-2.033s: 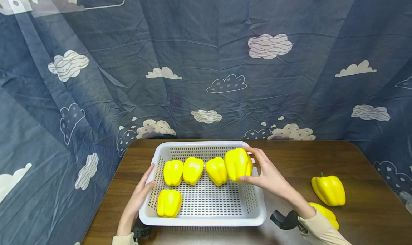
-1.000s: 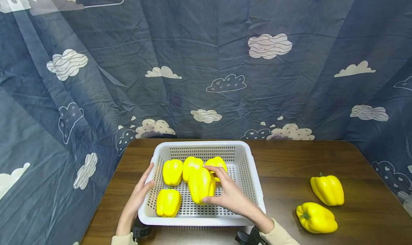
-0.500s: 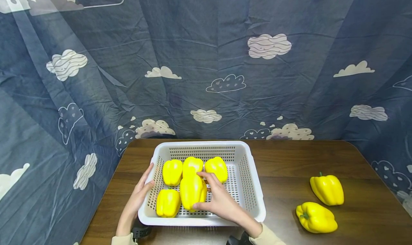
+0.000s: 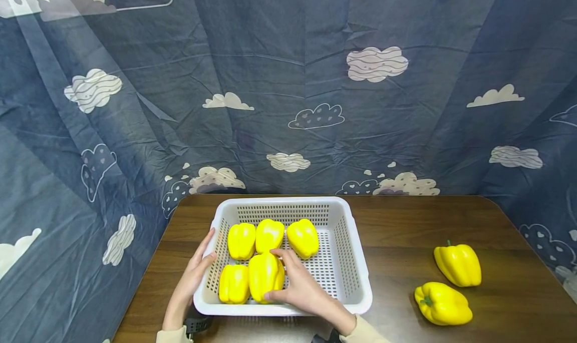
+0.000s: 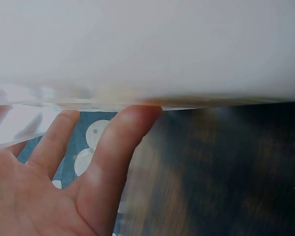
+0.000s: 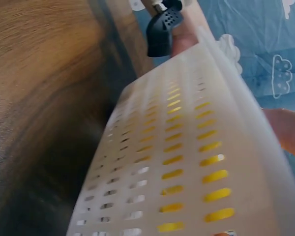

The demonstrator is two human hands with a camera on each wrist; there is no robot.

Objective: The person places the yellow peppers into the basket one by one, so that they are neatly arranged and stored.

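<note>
A white perforated plastic basket [image 4: 324,310] holds several yellow bell peppers. Three of them, such as the right-hand pepper [image 4: 303,239], form a back row; another pepper [image 4: 234,284] lies at the front left. Beside that one, my right hand [image 4: 303,288] holds a yellow bell pepper [image 4: 263,279] between thumb and fingers, low in the basket. My left hand [image 4: 194,273] rests against the basket's left side, fingers extended. In the left wrist view its thumb [image 5: 132,132] and fingertips meet the basket's outer wall [image 5: 147,54]. The right wrist view shows mostly the slotted front wall [image 6: 177,162], with yellow behind the slots.
Two more yellow bell peppers, a rear one [image 4: 458,265] and a front one [image 4: 444,304], lie on the brown wooden table [image 4: 396,233] right of the basket. A dark blue cloud-print curtain [image 4: 270,72] hangs behind the table's back edge.
My right hand has carried its pepper from the basket's back right corner leftward and down, to beside the front left pepper. The left hand and basket have stayed in place.
</note>
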